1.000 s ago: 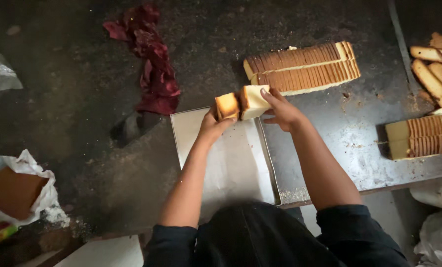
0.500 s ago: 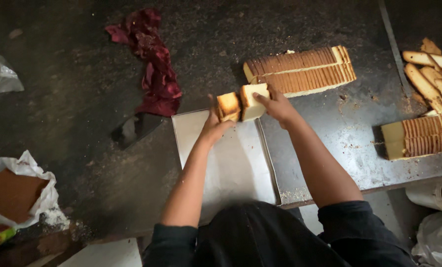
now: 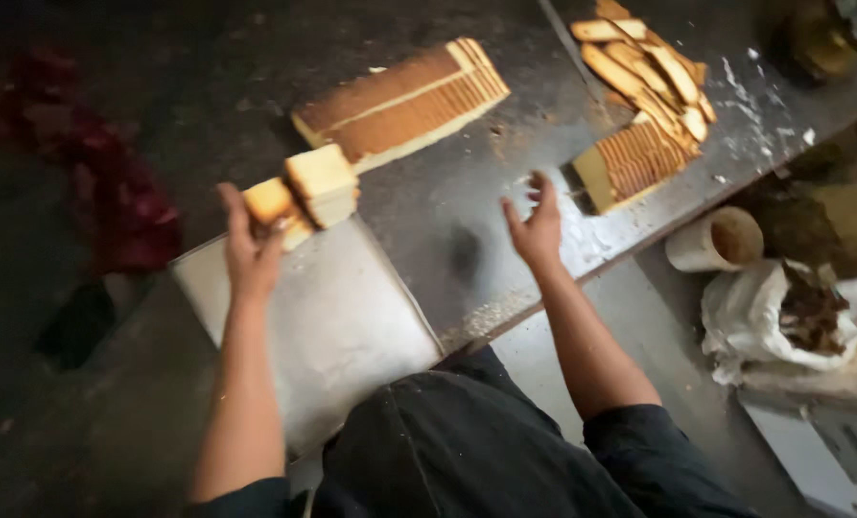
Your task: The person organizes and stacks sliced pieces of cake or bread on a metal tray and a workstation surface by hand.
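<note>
1. Step in hand: the left hand is gripping a small stack of sliced rusk, thumb and fingers closed round its near end, and is holding it just above the far edge of the pale metal tray. By my judgement the person is handling one batch of slices taken from the cut loaves.

2. The right hand is hanging open and empty, fingers spread, over the dark work table, between the tray and the short sliced block at the right.

3. A long sliced loaf is lying on the table far of the held stack, apart from it. Loose slices are lying piled at the far right, touching the short block.

4. Next move, as a judgement: the stack is needing support from the free hand or a flat setting-down, since the slices are loose and are sitting slightly offset from one another.

5. Hard to make out: the left side is blurring badly; a dark red cloth is showing only as a smear. The count of slices in the stack cannot be told. A paper cup and a white bag are sitting below the table at the right, their contents unclear.
</note>
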